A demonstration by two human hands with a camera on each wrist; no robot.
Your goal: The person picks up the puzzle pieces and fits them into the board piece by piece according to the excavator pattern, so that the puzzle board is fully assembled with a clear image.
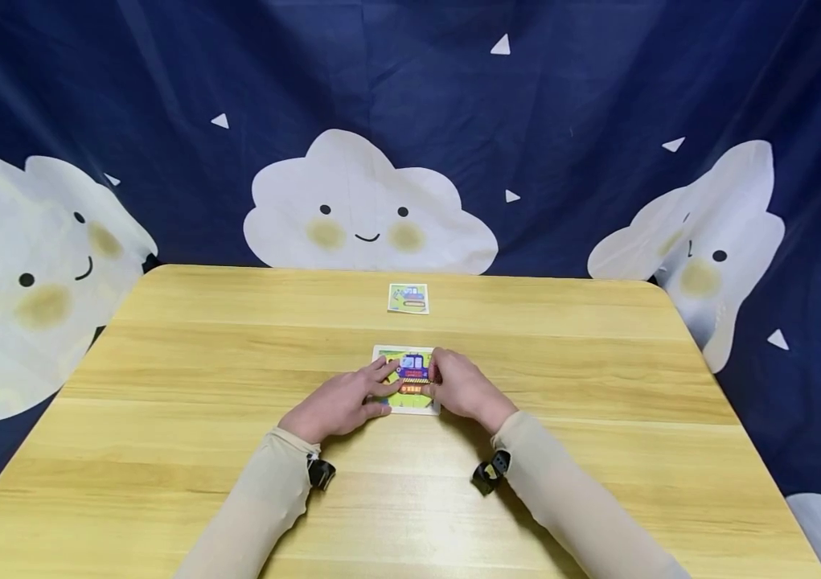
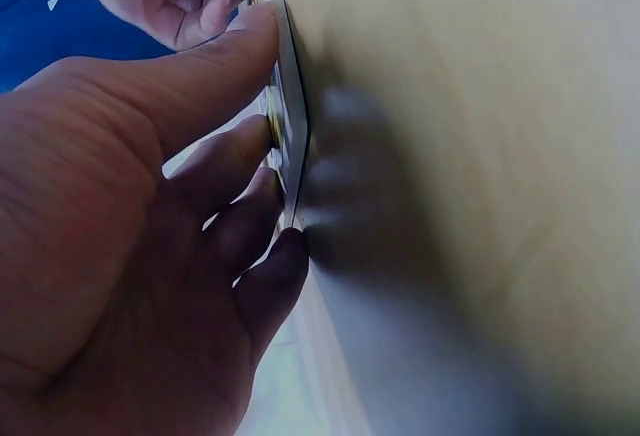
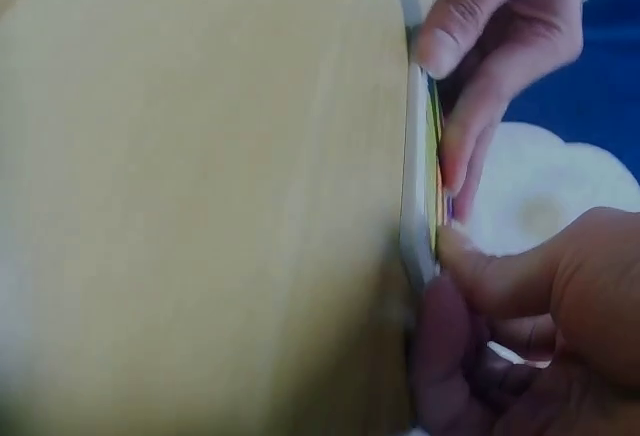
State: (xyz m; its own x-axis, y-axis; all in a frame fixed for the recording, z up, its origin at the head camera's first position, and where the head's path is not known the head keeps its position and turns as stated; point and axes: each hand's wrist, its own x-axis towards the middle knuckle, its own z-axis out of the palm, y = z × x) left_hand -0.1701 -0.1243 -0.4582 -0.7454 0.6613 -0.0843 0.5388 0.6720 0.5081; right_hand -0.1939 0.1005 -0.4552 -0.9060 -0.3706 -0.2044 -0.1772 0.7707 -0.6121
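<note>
A small jigsaw puzzle (image 1: 411, 408) with a white frame and a blue-and-orange digger picture lies flat on the wooden table. My left hand (image 1: 341, 400) rests on its left part, fingers spread over the picture and thumb by the near edge. In the left wrist view its fingertips (image 2: 262, 128) touch the board. From the other side, my right hand (image 1: 468, 388) grips the right edge, thumb (image 3: 500, 278) on the face and other fingers curled at the border. Whether a loose piece sits under those fingers is hidden.
Farther back on the table (image 1: 562, 346) lies a small picture card (image 1: 408, 298) showing a similar digger. A dark blue curtain (image 1: 562, 96) with smiling clouds hangs behind the table's far edge. Black straps (image 1: 321, 473) circle both sleeved wrists.
</note>
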